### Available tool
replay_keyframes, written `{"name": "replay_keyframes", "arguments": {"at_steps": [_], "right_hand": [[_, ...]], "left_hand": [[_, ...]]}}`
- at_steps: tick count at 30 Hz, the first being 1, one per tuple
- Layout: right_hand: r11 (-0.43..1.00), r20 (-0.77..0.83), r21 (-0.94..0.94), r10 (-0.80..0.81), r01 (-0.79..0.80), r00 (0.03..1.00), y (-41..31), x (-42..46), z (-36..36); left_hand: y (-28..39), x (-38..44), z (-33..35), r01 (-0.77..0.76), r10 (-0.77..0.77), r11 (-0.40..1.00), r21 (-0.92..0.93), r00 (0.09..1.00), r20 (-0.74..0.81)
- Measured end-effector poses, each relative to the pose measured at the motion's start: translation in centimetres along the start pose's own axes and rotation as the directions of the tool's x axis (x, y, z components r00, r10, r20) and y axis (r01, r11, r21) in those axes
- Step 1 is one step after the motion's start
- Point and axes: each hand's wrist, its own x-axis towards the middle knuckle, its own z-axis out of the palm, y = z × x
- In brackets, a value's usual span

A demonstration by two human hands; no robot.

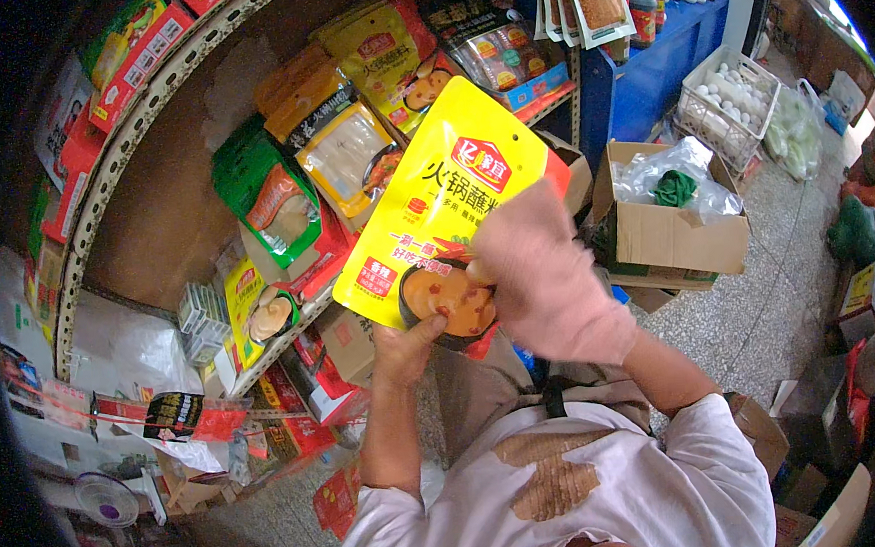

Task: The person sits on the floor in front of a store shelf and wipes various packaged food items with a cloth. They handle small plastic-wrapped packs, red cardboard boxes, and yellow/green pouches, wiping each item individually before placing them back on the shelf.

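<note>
My left hand (pixel 405 351) grips the lower edge of a yellow hot-pot dipping sauce pouch (pixel 432 183), its thumb over the printed picture of a bowl. The pouch is tilted, with its printed front towards me. A pink cloth (pixel 550 274) covers most of my right hand (pixel 480 273) and lies over the right part of the pouch front. Only a bit of finger shows at the cloth's edge, and the cloth looks slightly blurred. Behind the pouch, a shelf holds a similar yellow pouch (pixel 383 55), a noodle packet (pixel 347 155) and a green packet (pixel 275 201).
A perforated metal shelf upright (pixel 69 273) curves along the left. To the right stand an open cardboard box (pixel 676 240) with plastic bags and a white crate (pixel 698 107) of eggs. Hanging pouches (pixel 598 4) and bottles (pixel 643 5) are at the top. A small fan (pixel 106 500) sits lower left.
</note>
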Motion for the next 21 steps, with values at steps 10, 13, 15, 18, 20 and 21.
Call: {"name": "replay_keyframes", "arguments": {"at_steps": [10, 13, 15, 18, 20, 21], "right_hand": [[0.988, -0.293, -0.069, 0.113, -0.139, 0.949, 2.9, 0.3, 4.3], [0.999, -0.295, -0.035, 0.002, -0.013, 0.956, -0.6, 0.8, 6.9], [0.997, -0.274, -0.024, -0.082, 0.079, 0.958, -2.5, 0.8, 7.9], [0.978, -0.246, 0.032, -0.194, 0.208, 0.95, -3.6, -0.5, 8.6], [0.957, -0.221, 0.066, -0.262, 0.282, 0.939, -2.8, -1.8, 8.8], [0.949, -0.221, 0.077, -0.282, 0.305, 0.934, -2.5, -2.3, 8.9]], "left_hand": [[-3.2, 0.3, 1.6, 0.169, -0.15, 0.948, -0.27, 0.985, 0.089], [-3.0, 1.1, 2.1, 0.08, -0.046, 0.944, -0.32, 0.993, 0.113], [-2.0, 0.9, 2.6, 0.018, 0.002, 0.942, -0.335, 0.998, 0.059], [-1.5, 1.5, 0.9, 0.014, 0.0, 0.855, -0.519, 1.0, 0.027], [-0.5, 1.7, 1.1, 0.007, -0.023, 0.766, -0.643, 1.0, -0.016], [-0.4, 1.8, 0.9, -0.019, -0.025, 0.767, -0.641, 0.998, -0.059]]}}
